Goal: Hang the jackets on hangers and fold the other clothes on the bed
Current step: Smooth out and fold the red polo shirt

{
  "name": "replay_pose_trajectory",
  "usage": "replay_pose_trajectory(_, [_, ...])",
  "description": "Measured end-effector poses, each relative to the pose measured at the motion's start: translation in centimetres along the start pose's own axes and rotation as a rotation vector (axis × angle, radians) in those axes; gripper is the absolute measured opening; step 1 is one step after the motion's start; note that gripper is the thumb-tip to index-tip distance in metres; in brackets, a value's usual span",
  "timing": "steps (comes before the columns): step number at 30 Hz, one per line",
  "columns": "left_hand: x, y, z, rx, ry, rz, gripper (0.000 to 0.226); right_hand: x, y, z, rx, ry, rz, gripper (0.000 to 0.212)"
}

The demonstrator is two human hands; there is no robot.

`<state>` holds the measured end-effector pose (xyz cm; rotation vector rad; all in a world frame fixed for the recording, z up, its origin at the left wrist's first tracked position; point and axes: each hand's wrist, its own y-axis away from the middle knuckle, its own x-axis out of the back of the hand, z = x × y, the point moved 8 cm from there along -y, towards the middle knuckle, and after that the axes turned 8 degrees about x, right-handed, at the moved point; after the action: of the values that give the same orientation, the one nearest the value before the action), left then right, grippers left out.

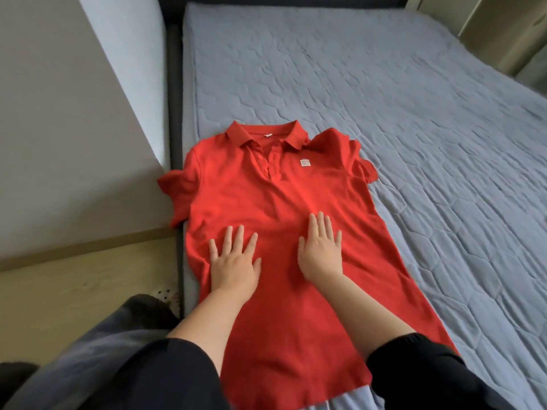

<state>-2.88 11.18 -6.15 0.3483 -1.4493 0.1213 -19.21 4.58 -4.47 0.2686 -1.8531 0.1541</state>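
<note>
A: Beneath you lies the quilted grey-blue mattress point(384, 113) — where are your hands?

B: Your left hand point(233, 264) and right hand point(321, 255) press flat, fingers straight, slightly apart, on the red short-sleeved polo shirt point(266, 187) — it lies buttons-up along the mattress's left edge.

The blue-grey quilted mattress cover point(384, 113) lies bare to the right of the red short-sleeved polo shirt point(266, 196) and beyond its collar, giving wide room to pass. On the left, the shirt's sleeve overhangs the dark bed frame point(174, 113), and the pale wall point(59, 113) stands just beside it, so room is tight. The left hand point(233, 264) and right hand point(321, 253) lie flat on the shirt's middle.
</note>
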Motion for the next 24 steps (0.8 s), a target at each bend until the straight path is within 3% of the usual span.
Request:
replay_pose_trajectory(4, [-0.3, -0.5, -6.1, 0.248, 0.126, 0.040, 0.063, -3.1, -3.5, -6.7, 0.165, 0.018, -0.108, 0.062])
replay_pose_trajectory(8, [0.4, -1.2, -11.0, 0.488, 0.626, 0.167, 0.059, -5.2, -6.3, -10.2, 0.209, 0.048, -0.151, 0.061])
replay_pose_trajectory(11, [-0.3, -2.8, -14.6, 0.736, 0.958, 0.077, 0.035, -6.7, -6.7, -10.9, 0.190, 0.078, -0.141, 0.062])
replay_pose_trajectory(19, [-0.4, -6.9, -13.9, 0.927, 1.844, -0.263, 0.019, -7.1, -7.7, -11.3, 0.200, 0.194, 0.001, 0.062])
replay_pose_trajectory(24, [0.0, -8.9, -13.5, 1.024, 2.452, -0.196, 0.012, -6.4, -10.6, -11.9, 0.202, 0.201, 0.006, 0.035])
